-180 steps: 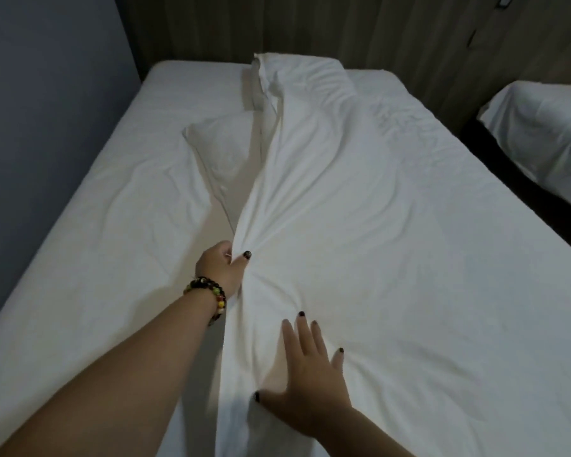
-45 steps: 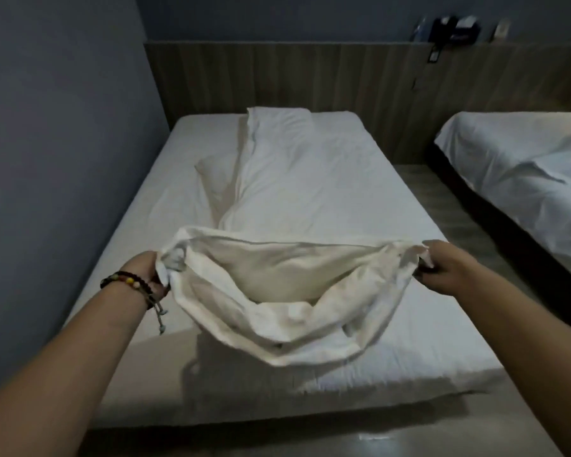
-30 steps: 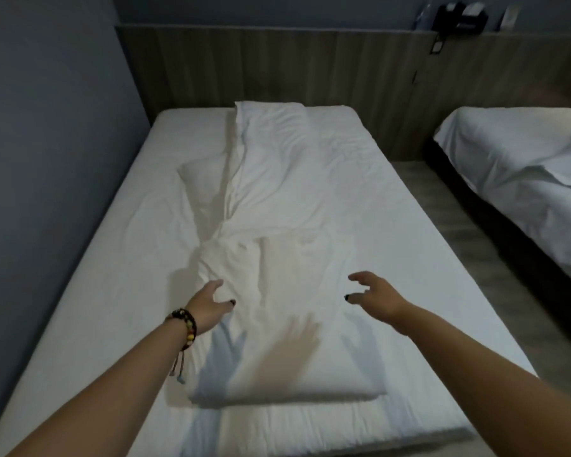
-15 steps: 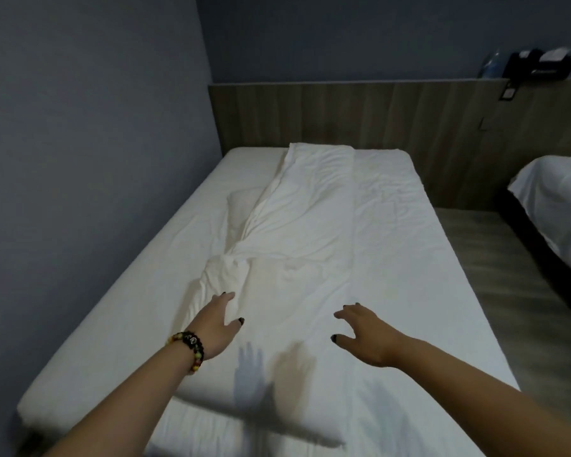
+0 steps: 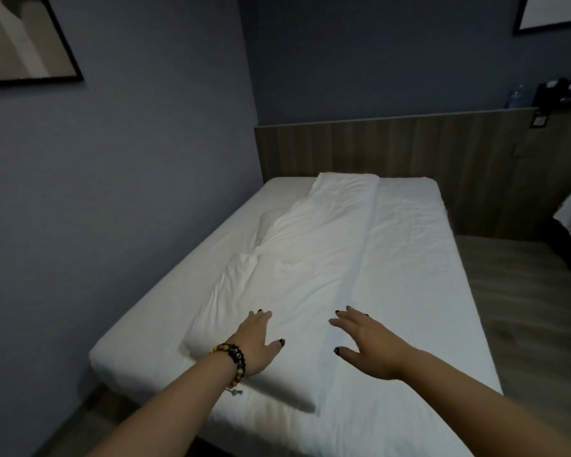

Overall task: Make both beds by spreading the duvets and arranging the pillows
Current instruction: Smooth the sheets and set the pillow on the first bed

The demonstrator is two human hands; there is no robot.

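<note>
my left hand (image 5: 257, 341) is over the near end of the duvet (image 5: 297, 268), fingers spread and holding nothing; i can't tell if it touches. my right hand (image 5: 366, 344) hovers beside it, fingers loosely splayed, empty. the bed (image 5: 426, 291) hugs the wall (image 5: 129, 192) on its left; open floor (image 5: 524, 308) lies right. the duvet is white and creased, bunched lengthwise along the middle, pillow (image 5: 269, 222) peeking out left.
</note>
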